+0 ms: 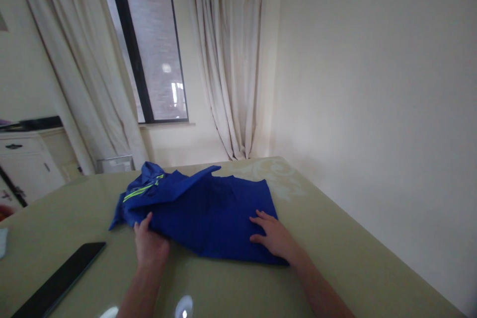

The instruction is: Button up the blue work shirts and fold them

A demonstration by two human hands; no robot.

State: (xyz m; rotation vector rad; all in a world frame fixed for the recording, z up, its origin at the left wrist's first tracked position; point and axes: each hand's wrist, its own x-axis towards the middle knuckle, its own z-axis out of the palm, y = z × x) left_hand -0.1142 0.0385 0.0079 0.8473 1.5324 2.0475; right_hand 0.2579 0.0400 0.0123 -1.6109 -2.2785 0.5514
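Table edges: the table's [335, 258] right edge runs along the pale wall [372, 84]; the blue garment [219, 223] lies near the back edge.
Room: glossy greenish tabletop stretches between garment and right edge; a flat black slab [59, 280] lies well apart at left.
Garment: thin cloth, fairly flat at right, bunched at left, with yellow-green stripes.
Left hand [151, 247]: at the garment's near left edge; cannot tell whether fingers pinch it.
Right hand [275, 237]: fingers spread wide over its right end.
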